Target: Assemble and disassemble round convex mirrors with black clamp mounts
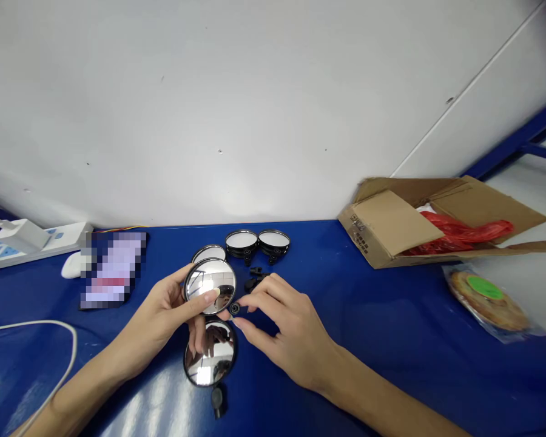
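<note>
My left hand [173, 306] grips a round black-rimmed mirror [204, 282], its thumb across the glass and fingers behind. At the mirror's lower right edge, my right hand [282, 328] pinches a small black round fitting [235, 309] between thumb and fingertips. Whether the fitting is joined to the mirror, I cannot tell. Below lies a second round mirror [209, 358] with a black stem [217, 400]. Behind the held mirror, another mirror [209, 252] is partly hidden. Black clamp parts [255, 280] lie beyond my right fingers, partly covered by them.
Two mirror stacks [241, 240] [274, 241] stand near the wall. A cardboard box [391, 224] with a red plastic bag [464, 233] sits at right, beside a wrapped round food item [489, 300]. At left are a phone [113, 267], a power strip [73, 237] and a white cable [73, 346].
</note>
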Demonstrator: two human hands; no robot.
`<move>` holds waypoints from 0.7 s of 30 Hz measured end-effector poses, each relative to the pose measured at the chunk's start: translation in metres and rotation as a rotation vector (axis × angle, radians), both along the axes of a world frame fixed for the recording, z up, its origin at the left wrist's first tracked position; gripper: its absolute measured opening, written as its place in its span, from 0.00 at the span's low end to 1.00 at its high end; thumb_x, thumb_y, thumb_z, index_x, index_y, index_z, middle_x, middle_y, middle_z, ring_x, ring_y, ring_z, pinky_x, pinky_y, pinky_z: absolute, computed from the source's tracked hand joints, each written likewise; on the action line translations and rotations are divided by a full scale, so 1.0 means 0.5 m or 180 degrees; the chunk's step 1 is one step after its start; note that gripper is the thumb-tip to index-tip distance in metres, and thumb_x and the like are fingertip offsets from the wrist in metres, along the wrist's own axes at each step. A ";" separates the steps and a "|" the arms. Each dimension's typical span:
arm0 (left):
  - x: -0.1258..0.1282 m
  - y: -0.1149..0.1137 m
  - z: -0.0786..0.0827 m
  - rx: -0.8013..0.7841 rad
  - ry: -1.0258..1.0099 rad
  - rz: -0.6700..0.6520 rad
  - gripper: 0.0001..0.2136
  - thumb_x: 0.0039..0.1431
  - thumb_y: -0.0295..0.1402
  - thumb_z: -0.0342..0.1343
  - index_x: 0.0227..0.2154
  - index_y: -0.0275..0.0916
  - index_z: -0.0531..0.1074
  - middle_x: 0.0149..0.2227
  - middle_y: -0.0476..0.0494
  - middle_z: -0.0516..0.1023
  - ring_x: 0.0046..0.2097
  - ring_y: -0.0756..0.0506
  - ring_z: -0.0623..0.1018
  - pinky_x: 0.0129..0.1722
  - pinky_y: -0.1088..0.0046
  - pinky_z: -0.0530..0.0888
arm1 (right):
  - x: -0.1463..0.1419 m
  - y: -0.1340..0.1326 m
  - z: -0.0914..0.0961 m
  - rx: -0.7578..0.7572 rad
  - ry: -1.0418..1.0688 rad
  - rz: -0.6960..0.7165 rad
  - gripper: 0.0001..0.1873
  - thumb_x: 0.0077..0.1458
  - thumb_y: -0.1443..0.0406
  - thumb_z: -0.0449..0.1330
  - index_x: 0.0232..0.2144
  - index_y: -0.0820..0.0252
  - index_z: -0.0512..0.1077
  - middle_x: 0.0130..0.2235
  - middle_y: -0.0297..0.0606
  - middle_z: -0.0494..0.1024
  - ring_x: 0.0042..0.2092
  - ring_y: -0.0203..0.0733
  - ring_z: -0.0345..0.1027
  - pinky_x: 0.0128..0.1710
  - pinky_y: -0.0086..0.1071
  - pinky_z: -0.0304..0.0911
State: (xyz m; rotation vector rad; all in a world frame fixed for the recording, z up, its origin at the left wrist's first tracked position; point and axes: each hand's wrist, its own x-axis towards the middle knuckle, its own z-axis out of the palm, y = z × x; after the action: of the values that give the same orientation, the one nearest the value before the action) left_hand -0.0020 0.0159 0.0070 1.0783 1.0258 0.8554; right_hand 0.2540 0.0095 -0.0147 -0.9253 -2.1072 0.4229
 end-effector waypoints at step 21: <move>-0.027 0.015 -0.024 0.0625 0.0704 0.1268 0.18 0.74 0.53 0.67 0.52 0.46 0.73 0.34 0.53 0.77 0.24 0.50 0.68 0.18 0.77 0.64 | -0.085 0.118 0.051 0.0126 -0.0491 -0.0534 0.08 0.75 0.63 0.72 0.39 0.58 0.83 0.40 0.37 0.85 0.43 0.43 0.77 0.51 0.39 0.73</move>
State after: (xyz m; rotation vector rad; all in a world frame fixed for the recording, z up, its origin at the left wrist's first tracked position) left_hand -0.0156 0.0233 -0.0050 1.1710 1.3934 1.1950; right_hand 0.2117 0.0688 0.0108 -1.1326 -2.1461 0.2291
